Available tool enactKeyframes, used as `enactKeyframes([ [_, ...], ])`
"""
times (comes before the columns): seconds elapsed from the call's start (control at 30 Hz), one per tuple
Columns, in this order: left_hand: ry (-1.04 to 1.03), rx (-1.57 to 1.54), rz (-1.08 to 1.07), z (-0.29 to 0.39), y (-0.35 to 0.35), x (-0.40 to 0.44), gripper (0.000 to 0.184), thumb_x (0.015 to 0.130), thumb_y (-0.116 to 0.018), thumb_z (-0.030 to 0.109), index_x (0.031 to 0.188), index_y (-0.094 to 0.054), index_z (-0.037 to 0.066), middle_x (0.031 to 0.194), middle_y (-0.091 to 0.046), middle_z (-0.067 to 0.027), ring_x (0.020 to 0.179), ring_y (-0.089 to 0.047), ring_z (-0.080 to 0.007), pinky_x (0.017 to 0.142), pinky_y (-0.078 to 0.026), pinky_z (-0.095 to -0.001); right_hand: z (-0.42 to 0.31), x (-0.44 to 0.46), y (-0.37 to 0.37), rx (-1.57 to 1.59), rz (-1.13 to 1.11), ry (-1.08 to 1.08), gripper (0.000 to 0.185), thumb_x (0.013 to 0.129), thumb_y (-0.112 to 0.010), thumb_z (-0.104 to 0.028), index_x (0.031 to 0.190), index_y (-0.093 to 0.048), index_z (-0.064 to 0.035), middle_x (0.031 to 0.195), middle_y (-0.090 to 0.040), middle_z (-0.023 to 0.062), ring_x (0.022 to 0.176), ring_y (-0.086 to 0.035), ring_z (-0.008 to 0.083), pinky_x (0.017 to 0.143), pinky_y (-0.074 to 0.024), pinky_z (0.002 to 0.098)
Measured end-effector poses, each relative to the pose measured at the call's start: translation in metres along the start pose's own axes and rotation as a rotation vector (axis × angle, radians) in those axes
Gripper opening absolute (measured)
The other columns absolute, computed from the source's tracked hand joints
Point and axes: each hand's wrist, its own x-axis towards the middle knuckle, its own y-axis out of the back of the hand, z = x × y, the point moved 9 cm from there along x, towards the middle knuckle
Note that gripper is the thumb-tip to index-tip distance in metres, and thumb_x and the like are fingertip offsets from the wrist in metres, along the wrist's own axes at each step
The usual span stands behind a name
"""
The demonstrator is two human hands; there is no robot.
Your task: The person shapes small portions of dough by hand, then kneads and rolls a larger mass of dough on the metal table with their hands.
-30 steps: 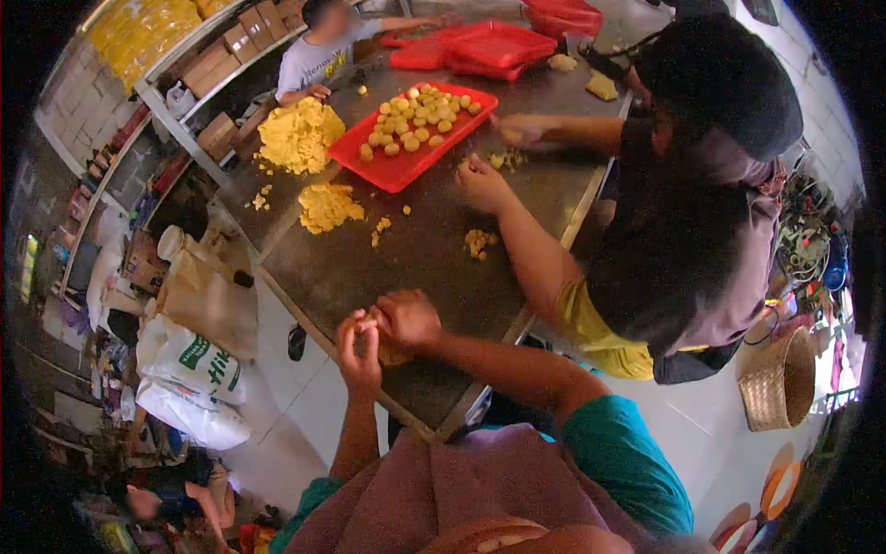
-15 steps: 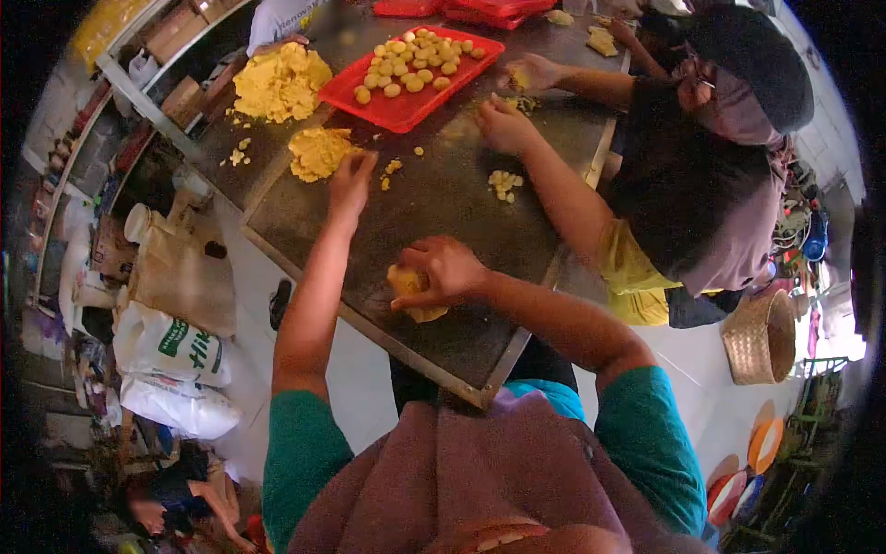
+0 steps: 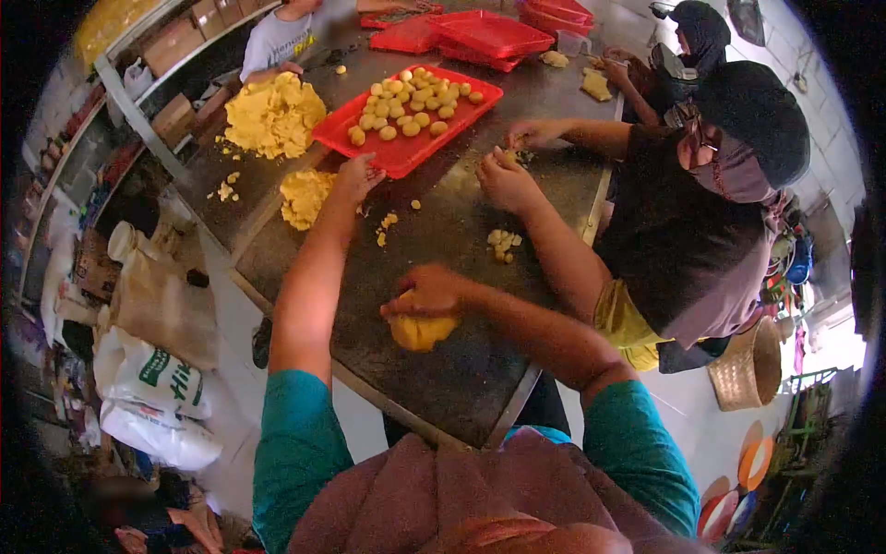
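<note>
Touching 1 yellow lump (image 3: 422,333) w/ R hand (image 3: 430,290), L hand (image 3: 357,177) nr 1 tray (image 3: 406,159), both grips unclear

How the table (image 3: 434,392) was laid
A tray (image 3: 403,161) of dough balls (image 3: 413,129) was set towards the middle, with one mound (image 3: 274,115) placed to its left and a second mound (image 3: 303,198) nearer; stacked trays (image 3: 494,35) were ranged behind. The left hand (image 3: 358,180) was held just before the tray; at the near end, a lump (image 3: 422,334) was partly covered by the right hand (image 3: 429,291).
</note>
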Motion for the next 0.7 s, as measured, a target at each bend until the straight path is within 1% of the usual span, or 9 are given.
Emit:
enactKeyframes([
  [0.07,-0.051,0.011,-0.098,0.016,-0.009,-0.003,0.022,0.081,-0.059,0.012,0.099,-0.051,0.004,0.092,-0.054,-0.0076,0.088,-0.052,-0.0188,0.068,-0.052,-0.0343,0.019,0.018,0.021,0.108,0.078,-0.028,0.059,0.068,-0.060,-0.059,0.079,-0.065,-0.0014,0.073,-0.063,0.0145,0.068,-0.061,0.0261,0.063,-0.0480,0.0380],
  [0.2,-0.046,0.119,-0.085,0.038,-0.014,0.011,0.013,0.081,-0.055,0.009,0.093,-0.050,0.006,0.084,-0.054,-0.0055,0.081,-0.054,-0.0185,0.068,-0.053,-0.0343,0.093,0.075,0.076,0.562,0.387,-0.089,0.054,0.067,-0.063,-0.056,0.075,-0.066,-0.0029,0.069,-0.063,0.0121,0.063,-0.061,0.0230,0.058,-0.0475,0.0371],
  [0.27,-0.032,0.091,-0.113,0.045,-0.015,0.024,0.011,0.081,-0.054,0.008,0.092,-0.050,0.007,0.080,-0.054,-0.0054,0.075,-0.055,-0.0189,0.069,-0.053,-0.0348,0.107,0.081,0.115,0.624,0.625,-0.125,0.053,0.068,-0.064,-0.054,0.078,-0.065,-0.0025,0.072,-0.063,0.0129,0.066,-0.061,0.0234,0.062,-0.0474,0.0366],
  [0.3,-0.092,0.070,-0.095,0.052,-0.015,0.025,0.011,0.082,-0.053,0.007,0.092,-0.051,0.006,0.079,-0.054,-0.0055,0.073,-0.056,-0.0193,0.069,-0.053,-0.0351,0.111,0.073,0.139,0.525,0.804,-0.156,0.054,0.069,-0.063,-0.054,0.081,-0.065,-0.0016,0.075,-0.064,0.0137,0.069,-0.062,0.0240,0.065,-0.0474,0.0362],
  [0.37,-0.217,0.026,-0.041,0.077,-0.035,-0.003,0.010,0.082,-0.053,0.007,0.092,-0.051,0.006,0.077,-0.055,-0.0057,0.068,-0.057,-0.0200,0.070,-0.053,-0.0357,0.096,0.061,0.176,0.402,0.989,-0.226,0.054,0.076,-0.058,-0.049,0.092,-0.063,0.0022,0.084,-0.065,0.0161,0.077,-0.063,0.0262,0.068,-0.0478,0.0364],
  [0.47,-0.211,0.071,-0.096,0.087,-0.050,-0.004,0.013,0.084,-0.048,0.006,0.093,-0.048,-0.003,0.083,-0.053,-0.0130,0.074,-0.057,-0.0246,0.065,-0.055,-0.0351,0.109,0.079,0.187,0.153,1.084,-0.370,0.055,0.078,-0.053,-0.051,0.098,-0.062,-0.0005,0.099,-0.061,0.0216,0.090,-0.060,0.0314,0.074,-0.0460,0.0409],
  [0.5,-0.232,0.061,-0.089,0.091,-0.052,-0.004,0.014,0.084,-0.048,0.006,0.094,-0.049,-0.003,0.084,-0.054,-0.0137,0.074,-0.058,-0.0251,0.066,-0.055,-0.0350,0.114,0.099,0.177,0.035,0.964,-0.371,0.052,0.079,-0.049,-0.050,0.100,-0.063,-0.0052,0.101,-0.059,0.0228,0.096,-0.056,0.0346,0.079,-0.0440,0.0443],
  [0.6,-0.264,0.080,-0.084,0.093,-0.051,0.001,0.016,0.085,-0.048,0.007,0.096,-0.050,-0.004,0.085,-0.057,-0.0155,0.074,-0.060,-0.0261,0.066,-0.056,-0.0346,0.082,0.101,0.157,-0.216,1.052,-0.316,0.047,0.080,-0.046,-0.050,0.093,-0.064,-0.0083,0.094,-0.059,0.0182,0.085,-0.058,0.0382,0.076,-0.0452,0.0493],
  [0.7,-0.246,0.166,-0.101,0.088,-0.049,0.004,0.017,0.084,-0.049,0.010,0.097,-0.050,-0.001,0.083,-0.058,-0.0140,0.073,-0.060,-0.0249,0.066,-0.055,-0.0340,0.078,0.109,0.130,-0.270,0.909,-0.240,0.046,0.080,-0.046,-0.051,0.094,-0.064,-0.0109,0.097,-0.057,0.0163,0.093,-0.056,0.0343,0.079,-0.0434,0.0493],
])
